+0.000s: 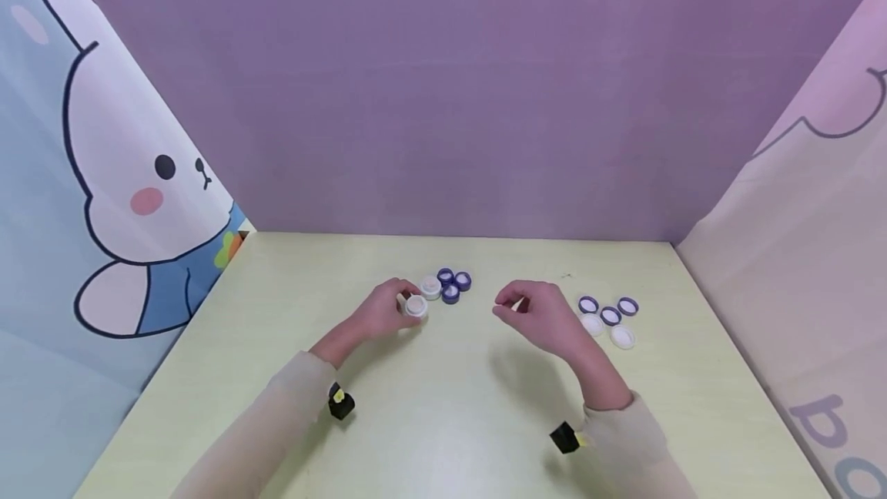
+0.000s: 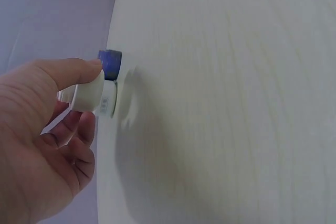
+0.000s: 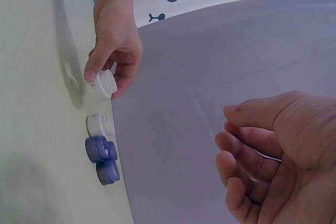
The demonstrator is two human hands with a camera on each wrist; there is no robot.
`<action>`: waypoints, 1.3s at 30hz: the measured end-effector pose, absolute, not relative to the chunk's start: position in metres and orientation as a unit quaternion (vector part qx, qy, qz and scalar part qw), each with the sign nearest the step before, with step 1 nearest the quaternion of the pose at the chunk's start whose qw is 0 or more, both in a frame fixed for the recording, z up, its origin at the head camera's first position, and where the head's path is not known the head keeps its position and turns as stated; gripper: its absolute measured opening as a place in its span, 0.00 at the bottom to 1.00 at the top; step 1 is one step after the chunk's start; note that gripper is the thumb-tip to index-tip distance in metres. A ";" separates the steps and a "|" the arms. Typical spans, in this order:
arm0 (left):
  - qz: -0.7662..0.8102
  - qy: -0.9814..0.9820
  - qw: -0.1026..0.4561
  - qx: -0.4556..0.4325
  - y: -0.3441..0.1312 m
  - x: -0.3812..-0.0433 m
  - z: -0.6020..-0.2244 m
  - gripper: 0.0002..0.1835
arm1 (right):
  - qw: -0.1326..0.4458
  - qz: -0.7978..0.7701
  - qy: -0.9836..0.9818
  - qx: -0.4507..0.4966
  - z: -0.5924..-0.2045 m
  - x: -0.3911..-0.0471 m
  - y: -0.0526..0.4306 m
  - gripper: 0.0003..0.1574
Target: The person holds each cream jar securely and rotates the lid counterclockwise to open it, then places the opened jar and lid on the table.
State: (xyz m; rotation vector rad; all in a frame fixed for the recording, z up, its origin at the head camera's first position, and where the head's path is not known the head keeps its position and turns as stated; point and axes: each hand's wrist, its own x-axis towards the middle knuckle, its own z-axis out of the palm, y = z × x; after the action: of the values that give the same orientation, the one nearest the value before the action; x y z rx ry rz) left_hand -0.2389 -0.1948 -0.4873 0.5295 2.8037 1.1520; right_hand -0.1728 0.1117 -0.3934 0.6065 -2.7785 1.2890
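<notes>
My left hand grips a small white jar between thumb and fingers, its uncapped top facing up. In the left wrist view the thumb presses on the side of the jar. Just behind it on the table stands a second white jar, touching or nearly touching a cluster of three purple jars. My right hand hovers over the table to the right of the cluster. Its fingers are loosely bent and hold nothing, as the right wrist view also shows.
Right of my right hand lie three purple ring-like lids and two white lids. The pale wooden table meets a purple backdrop at the back, with printed cloths on both sides.
</notes>
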 end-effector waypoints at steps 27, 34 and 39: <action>0.376 0.919 0.028 0.111 -0.181 -0.247 -0.504 0.27 | -0.048 0.438 -0.873 0.209 -0.410 -0.171 0.108 0.03; 0.361 0.926 0.025 0.102 -0.179 -0.244 -0.505 0.28 | -0.055 0.448 -0.869 0.204 -0.412 -0.169 0.107 0.04; 0.362 0.927 0.024 0.098 -0.176 -0.243 -0.506 0.28 | -0.057 0.450 -0.867 0.207 -0.412 -0.168 0.105 0.03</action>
State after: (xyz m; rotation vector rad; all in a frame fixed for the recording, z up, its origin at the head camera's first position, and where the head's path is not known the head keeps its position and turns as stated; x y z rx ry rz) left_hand -0.2435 -0.1761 -0.5062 0.3028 2.8687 1.1202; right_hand -0.1683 0.1052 -0.4121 0.6759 -2.8263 1.4658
